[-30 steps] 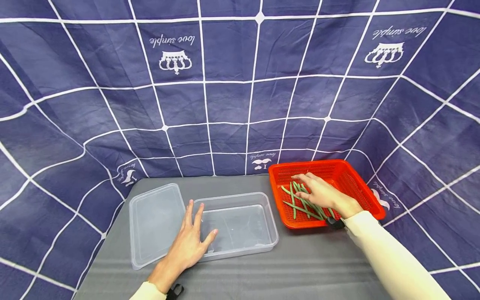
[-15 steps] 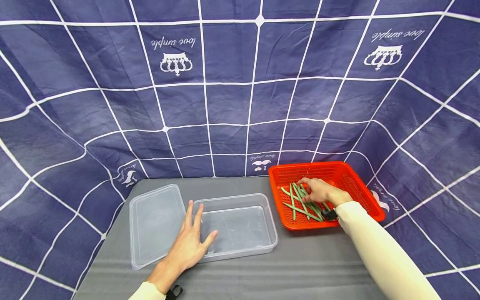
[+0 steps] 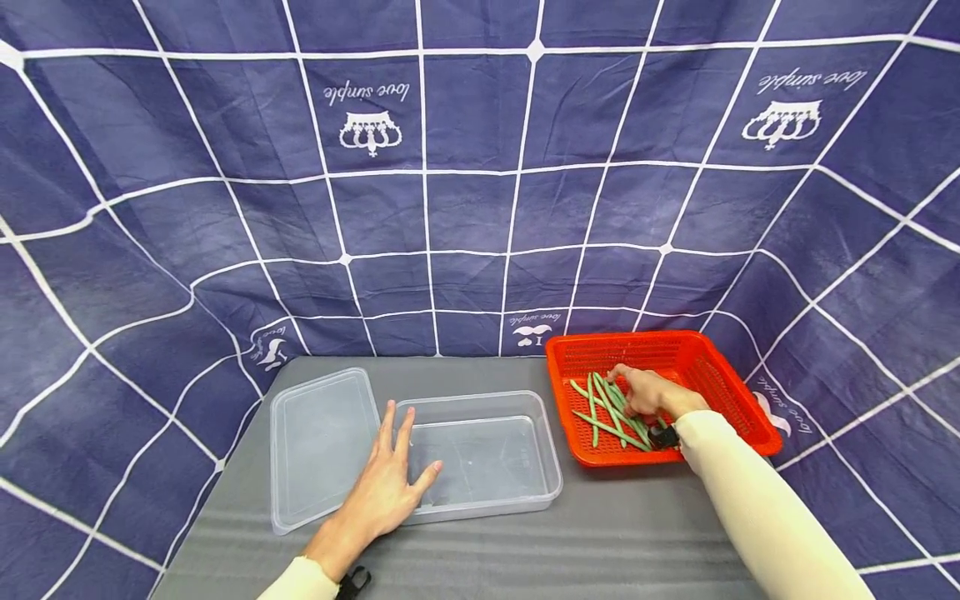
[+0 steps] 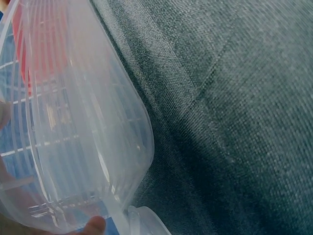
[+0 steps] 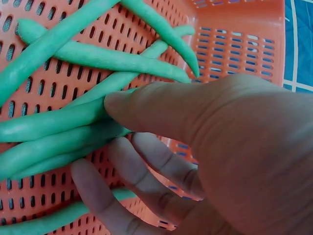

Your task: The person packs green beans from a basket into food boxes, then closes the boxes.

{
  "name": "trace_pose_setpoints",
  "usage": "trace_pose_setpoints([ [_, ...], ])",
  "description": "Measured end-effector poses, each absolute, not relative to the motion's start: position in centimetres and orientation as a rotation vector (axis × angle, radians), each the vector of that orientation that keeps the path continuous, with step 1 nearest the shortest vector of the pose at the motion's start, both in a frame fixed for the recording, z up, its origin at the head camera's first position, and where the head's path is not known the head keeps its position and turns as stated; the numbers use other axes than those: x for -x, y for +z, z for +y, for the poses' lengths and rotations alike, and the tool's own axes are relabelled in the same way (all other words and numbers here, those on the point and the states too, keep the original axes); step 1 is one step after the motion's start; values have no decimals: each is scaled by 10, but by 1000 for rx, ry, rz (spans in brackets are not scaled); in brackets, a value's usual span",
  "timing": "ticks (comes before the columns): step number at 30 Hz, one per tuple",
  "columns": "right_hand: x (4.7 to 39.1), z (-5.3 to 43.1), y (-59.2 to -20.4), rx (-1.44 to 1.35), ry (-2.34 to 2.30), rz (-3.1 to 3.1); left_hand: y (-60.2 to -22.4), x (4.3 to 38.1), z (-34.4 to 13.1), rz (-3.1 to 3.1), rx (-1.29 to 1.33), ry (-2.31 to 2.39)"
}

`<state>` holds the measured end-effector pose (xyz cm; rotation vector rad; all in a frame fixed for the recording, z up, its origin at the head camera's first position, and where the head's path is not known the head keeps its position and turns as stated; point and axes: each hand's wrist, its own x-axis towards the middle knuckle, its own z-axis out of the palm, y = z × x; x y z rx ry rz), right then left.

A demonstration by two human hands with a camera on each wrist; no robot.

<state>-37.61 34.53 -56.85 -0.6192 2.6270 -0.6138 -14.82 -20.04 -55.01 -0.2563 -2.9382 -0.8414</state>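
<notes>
My right hand (image 3: 651, 393) reaches into a red plastic basket (image 3: 615, 460) that holds several green beans (image 3: 595, 417). Up close in the right wrist view, its thumb and curled fingers pinch a small bundle of green beans (image 5: 54, 122), and other beans lie crossed on the slotted basket floor. With fingers spread and straight, my left hand (image 3: 390, 487) rests at the left side of a clear plastic container (image 3: 487, 467), which has nothing in it. One fingertip (image 4: 95, 225) shows by the container wall in the left wrist view.
A flat translucent lid (image 3: 322, 450) lies left of the container, partly behind the left hand. Everything stands on a grey cloth-covered table (image 3: 525, 550). A blue curtain (image 3: 472, 208) with white grid lines rises behind and at both sides.
My right hand has come down from above the beans, and its fingers have gathered around some of them. The left hand stays at the container. The head view has shifted slightly.
</notes>
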Motion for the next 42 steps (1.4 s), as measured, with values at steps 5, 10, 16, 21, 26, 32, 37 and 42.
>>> trace_pose_setpoints([
  [5,354,325,-538,567,-617,2629,-551,149,-200,-2910,266,-843],
  [10,355,325,-542,552,-589,2648,-550,149,-200,-2906,268,-845],
  [16,376,344,-579,634,-547,2685,-550,149,-200,-2900,256,-851],
  [21,374,344,-578,638,-620,2661,-551,149,-200,-2892,250,-851],
  [26,383,353,-589,721,-629,2685,-552,150,-201,-2879,246,-841],
  [32,376,344,-564,745,-643,2711,-553,152,-201,-2872,247,-847],
  [37,332,307,-498,701,-709,2732,-553,152,-201,-2879,248,-849],
  [42,320,296,-481,727,-731,2792,-555,152,-200,-2882,244,-850],
])
